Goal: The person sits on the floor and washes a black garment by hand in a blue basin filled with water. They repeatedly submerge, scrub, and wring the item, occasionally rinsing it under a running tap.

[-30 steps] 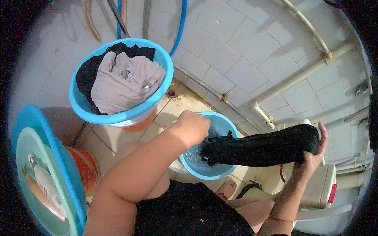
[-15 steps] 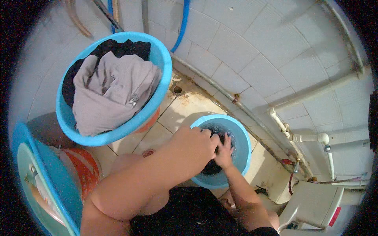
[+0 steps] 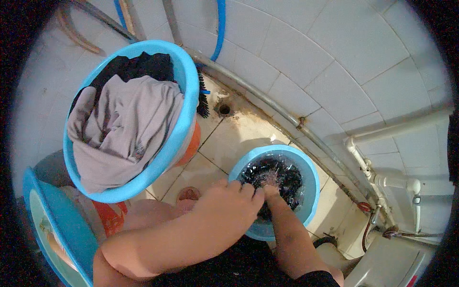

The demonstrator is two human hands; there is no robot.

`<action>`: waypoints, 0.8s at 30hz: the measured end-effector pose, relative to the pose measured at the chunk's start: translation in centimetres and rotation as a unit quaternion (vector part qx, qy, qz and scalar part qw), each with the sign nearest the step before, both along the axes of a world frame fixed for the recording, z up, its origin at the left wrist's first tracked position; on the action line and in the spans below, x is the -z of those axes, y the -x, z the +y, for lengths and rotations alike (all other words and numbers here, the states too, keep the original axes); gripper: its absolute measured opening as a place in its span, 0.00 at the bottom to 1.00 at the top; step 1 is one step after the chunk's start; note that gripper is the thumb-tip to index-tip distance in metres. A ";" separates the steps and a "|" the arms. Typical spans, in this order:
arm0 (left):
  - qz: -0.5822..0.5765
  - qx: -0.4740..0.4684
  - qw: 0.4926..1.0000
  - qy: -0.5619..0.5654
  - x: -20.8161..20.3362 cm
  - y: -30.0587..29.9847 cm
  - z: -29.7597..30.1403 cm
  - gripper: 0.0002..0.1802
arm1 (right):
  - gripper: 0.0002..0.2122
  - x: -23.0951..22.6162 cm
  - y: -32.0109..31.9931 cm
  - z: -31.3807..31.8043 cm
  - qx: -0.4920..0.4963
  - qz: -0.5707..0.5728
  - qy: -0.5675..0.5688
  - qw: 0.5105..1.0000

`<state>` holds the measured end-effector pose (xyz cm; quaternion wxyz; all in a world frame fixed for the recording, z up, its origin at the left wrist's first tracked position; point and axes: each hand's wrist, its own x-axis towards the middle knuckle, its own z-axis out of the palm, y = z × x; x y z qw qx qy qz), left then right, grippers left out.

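A small light-blue basin (image 3: 311, 187) stands on the floor in front of me, with dark wet cloth (image 3: 290, 181) in water inside it. My right hand (image 3: 270, 187) reaches down into the middle of the cloth; splashing water and the cloth hide its fingers. At the basin's near left rim is my left hand (image 3: 237, 200), back of the hand up and fingers curled down. Its fingertips are out of sight, so what they hold cannot be made out. A large blue tub (image 3: 190, 103) at the upper left holds a greyish garment (image 3: 126, 126) on top of black cloth (image 3: 147, 67).
The large tub rests on an orange bucket (image 3: 191, 146). More nested basins (image 3: 34, 184) stand at the lower left beside a red-and-white bucket (image 3: 111, 217). Along the tiled wall run a metal pipe (image 3: 258, 92), a black brush (image 3: 203, 98) and a floor drain (image 3: 224, 110). White pipes (image 3: 362, 165) and a toilet (image 3: 389, 263) are at right.
My right hand has gone from spread fingers over the cloth down into the water, which now splashes. The left hand has shifted slightly down and left. The whole view has tilted a little.
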<state>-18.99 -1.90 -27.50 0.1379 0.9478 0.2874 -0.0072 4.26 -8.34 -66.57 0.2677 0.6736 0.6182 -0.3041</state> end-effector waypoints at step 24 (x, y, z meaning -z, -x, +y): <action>0.072 -0.029 0.997 -0.004 1.8 -3.3 -0.2 0.17 | 0.18 -52.5 0.6 -12.0 0.298 0.383 -0.653 0.582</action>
